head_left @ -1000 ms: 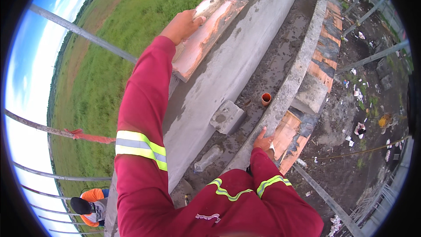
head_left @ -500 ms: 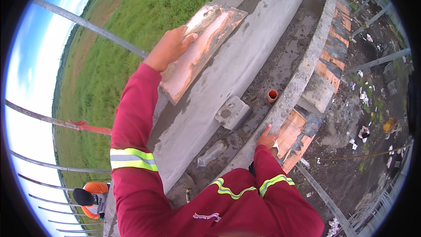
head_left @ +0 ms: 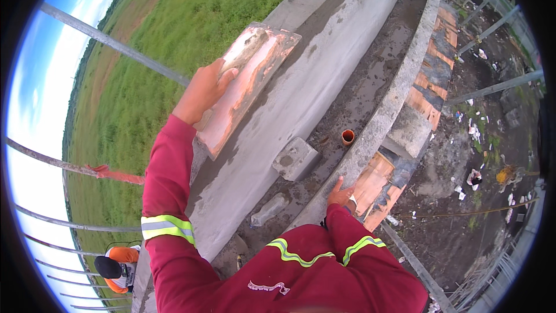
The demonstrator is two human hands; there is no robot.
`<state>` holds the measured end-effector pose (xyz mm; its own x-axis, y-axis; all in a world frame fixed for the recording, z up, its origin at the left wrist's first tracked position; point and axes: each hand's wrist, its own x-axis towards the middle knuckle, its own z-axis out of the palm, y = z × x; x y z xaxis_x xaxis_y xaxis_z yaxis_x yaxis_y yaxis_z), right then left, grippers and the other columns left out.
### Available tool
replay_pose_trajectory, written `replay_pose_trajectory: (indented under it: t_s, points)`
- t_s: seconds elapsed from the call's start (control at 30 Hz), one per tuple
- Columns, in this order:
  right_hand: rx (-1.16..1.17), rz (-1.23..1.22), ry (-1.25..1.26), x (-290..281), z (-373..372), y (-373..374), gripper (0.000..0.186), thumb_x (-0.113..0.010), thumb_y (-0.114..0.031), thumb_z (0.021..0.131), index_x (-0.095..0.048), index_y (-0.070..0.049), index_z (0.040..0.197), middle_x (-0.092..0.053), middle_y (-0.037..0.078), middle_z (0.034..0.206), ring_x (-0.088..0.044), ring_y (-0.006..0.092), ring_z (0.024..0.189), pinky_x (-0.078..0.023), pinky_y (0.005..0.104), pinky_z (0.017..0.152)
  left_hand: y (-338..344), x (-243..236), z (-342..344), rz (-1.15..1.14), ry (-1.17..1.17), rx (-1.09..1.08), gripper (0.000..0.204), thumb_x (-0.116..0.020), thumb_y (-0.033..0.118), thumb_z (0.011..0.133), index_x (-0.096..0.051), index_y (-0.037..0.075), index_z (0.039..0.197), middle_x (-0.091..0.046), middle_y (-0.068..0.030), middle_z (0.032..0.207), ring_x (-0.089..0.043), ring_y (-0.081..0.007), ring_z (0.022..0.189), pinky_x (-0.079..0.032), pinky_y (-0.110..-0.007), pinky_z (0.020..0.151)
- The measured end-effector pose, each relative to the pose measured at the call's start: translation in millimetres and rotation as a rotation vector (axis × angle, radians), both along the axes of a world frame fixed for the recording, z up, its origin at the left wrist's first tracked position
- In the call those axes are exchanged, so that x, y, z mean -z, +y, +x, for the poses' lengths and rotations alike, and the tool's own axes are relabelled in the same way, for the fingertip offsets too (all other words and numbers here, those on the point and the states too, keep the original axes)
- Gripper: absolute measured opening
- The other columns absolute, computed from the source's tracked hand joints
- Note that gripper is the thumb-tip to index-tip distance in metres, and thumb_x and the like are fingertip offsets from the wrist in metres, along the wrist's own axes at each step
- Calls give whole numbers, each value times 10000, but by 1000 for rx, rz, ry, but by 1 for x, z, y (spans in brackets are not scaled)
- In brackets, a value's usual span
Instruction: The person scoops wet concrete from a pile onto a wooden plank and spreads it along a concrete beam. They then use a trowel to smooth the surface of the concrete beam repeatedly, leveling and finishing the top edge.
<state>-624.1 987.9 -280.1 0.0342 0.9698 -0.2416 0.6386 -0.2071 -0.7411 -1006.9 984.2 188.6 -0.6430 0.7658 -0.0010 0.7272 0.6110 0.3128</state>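
Your left grip (head_left: pixel 202 90) is closed on a wooden board (head_left: pixel 246 95), with the thumb over its upper face and the other fingers mostly out of sight. The board, pinkish and smeared with grey, sits slantwise over the left edge of the smooth concrete wall (head_left: pixel 307 90); you cannot tell from this view whether its underside touches the concrete.

Your right grip (head_left: pixel 340 191) rests on the low concrete curb (head_left: pixel 399 93), near your body, and it is not clear whether its fingers clasp the edge. Just beside it, on the curb's outer side, lies a weathered plywood strip (head_left: pixel 373 177), with a grey block (head_left: pixel 408 133) farther along.

Between wall and curb runs a wet, dark channel (head_left: pixel 373 78). In it you have a concrete block (head_left: pixel 295 159) close to the wall, an orange pipe (head_left: pixel 347 137) standing near the curb, and a pale, elongated object (head_left: pixel 270 210) nearer you. At lower left, beyond your sleeve, is a co-worker (head_left: pixel 119 269) in orange and white.
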Motion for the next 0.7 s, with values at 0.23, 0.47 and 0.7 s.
replay_pose_trajectory:
  t_s: [0.23,0.47,0.7]
  points:
    - [-152,-73,-64,-62,13,62,837,-517,-532,1006,-252,62,1531,-308,318,1554,-328,437,1447,-246,476,1211,45,-9,-3,-5,-55,44,458,-595,366,1014,-598,-62,1177,-685,-268,923,-655,-408,814,-500,-467,771]
    - [-764,510,1172,-357,-215,305,640,-500,-417,1062,-357,27,1499,-520,207,1413,-497,279,1327,-371,397,1128,17,-11,4,50,-35,-78,397,-588,328,1018,-598,-37,1174,-665,-287,888,-651,-452,830,-485,-512,750]
    - [-1123,593,837,-543,-416,313,704,-716,-523,904,-526,-15,1353,-691,86,947,-658,169,857,-521,314,752,5,4,22,41,-14,61,392,-588,341,1014,-604,-37,1117,-642,-307,891,-611,-481,844,-471,-545,752]
